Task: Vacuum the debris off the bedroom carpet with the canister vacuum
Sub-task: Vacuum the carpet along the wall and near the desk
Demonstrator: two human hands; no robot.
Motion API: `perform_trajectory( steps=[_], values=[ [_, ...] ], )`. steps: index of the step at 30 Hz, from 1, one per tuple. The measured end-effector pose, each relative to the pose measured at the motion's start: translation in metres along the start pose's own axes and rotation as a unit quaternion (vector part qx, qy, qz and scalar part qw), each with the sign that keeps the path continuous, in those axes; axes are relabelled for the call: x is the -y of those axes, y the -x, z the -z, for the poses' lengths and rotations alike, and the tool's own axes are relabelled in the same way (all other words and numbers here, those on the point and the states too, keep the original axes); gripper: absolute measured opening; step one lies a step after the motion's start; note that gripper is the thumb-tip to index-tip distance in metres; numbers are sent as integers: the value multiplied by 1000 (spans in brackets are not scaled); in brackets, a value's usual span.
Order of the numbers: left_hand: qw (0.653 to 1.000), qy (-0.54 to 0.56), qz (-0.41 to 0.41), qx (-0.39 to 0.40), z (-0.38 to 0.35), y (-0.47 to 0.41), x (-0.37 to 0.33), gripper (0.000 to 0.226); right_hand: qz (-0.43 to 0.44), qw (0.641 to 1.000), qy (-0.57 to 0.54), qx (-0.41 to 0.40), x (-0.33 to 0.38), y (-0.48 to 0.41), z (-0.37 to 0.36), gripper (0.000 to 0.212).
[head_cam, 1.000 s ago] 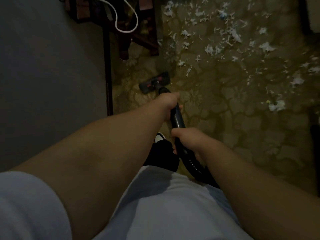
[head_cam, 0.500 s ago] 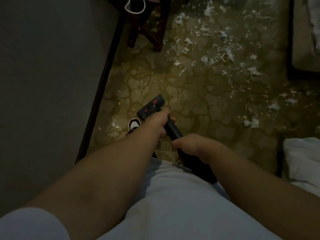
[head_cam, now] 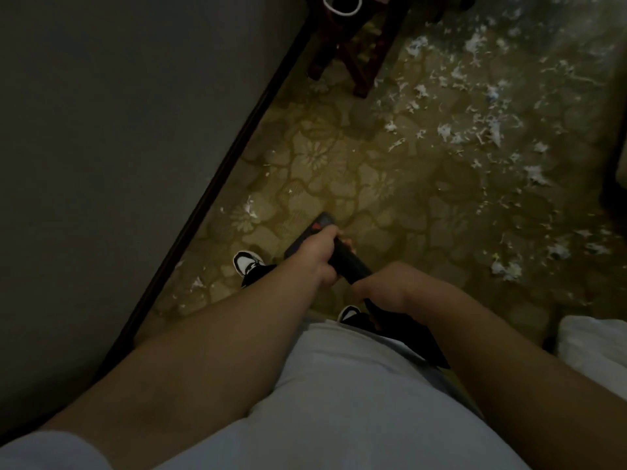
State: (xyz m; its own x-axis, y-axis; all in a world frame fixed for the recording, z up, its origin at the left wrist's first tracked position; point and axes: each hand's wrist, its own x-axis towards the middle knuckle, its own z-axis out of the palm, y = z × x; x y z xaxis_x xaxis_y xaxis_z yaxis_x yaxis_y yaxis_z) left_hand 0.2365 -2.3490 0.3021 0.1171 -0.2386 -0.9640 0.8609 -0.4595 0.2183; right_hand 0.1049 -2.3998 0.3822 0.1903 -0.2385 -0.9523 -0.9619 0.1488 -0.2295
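both hands, left hand [head_cam: 317,257] and right hand [head_cam: 380,288], grip the vacuum wand [head_cam: 349,264]; white debris [head_cam: 475,130] litters the carpet's [head_cam: 339,171] far-right side.

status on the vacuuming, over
Left hand grips wand up front, right hand grips it behind. Floor head on carpet near the wall, debris thick off to the right. Chair legs ahead.

both hands [head_cam: 319,259] gripping vacuum wand [head_cam: 347,262], paper debris [head_cam: 475,130] on carpet [head_cam: 339,171]
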Motion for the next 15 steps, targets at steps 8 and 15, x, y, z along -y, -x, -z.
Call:
perform_trajectory(
  steps=[8,15],
  values=[
    [995,90,-39,-30,68,-3,-63,14,27,998,61,-2,85,-20,-34,29],
    [992,98,-34,-65,134,-15,-157,19,39,996,84,9,193,-52,-64,29]
  ],
)
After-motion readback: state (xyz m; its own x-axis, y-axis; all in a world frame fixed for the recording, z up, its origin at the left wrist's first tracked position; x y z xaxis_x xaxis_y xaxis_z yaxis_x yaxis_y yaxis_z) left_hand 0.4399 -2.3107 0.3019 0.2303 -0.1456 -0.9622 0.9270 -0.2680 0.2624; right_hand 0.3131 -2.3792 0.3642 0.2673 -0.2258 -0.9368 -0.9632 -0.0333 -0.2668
